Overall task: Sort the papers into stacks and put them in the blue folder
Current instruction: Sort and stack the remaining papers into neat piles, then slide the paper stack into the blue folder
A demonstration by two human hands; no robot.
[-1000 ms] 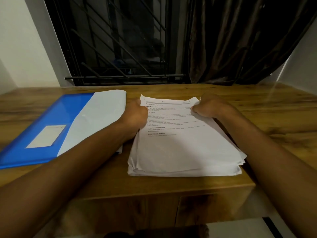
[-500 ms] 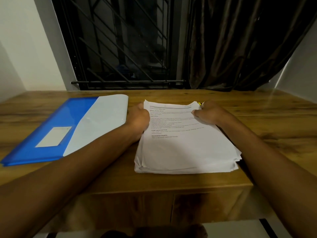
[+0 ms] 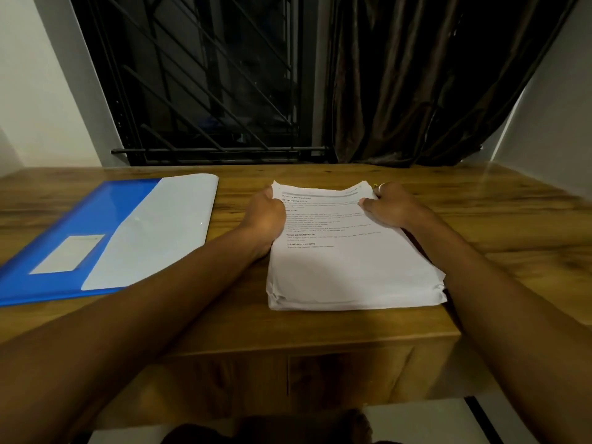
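A thick stack of white printed papers (image 3: 352,270) lies on the wooden desk in front of me, its sheets slightly uneven at the near right corner. My left hand (image 3: 264,216) grips the stack's far left edge, thumb on top. My right hand (image 3: 389,206) grips the far right corner, with a ring on one finger. The blue folder (image 3: 67,225) lies flat to the left, a pale flap (image 3: 160,229) folded over its right half and a white label on its front.
The wooden desk (image 3: 496,238) ends at a near edge just below the stack. A barred dark window and a brown curtain (image 3: 432,84) stand behind the desk. White walls close in on both sides.
The stack and both hands keep their hold. The view has tilted up a little, so the desk sits lower in the picture.
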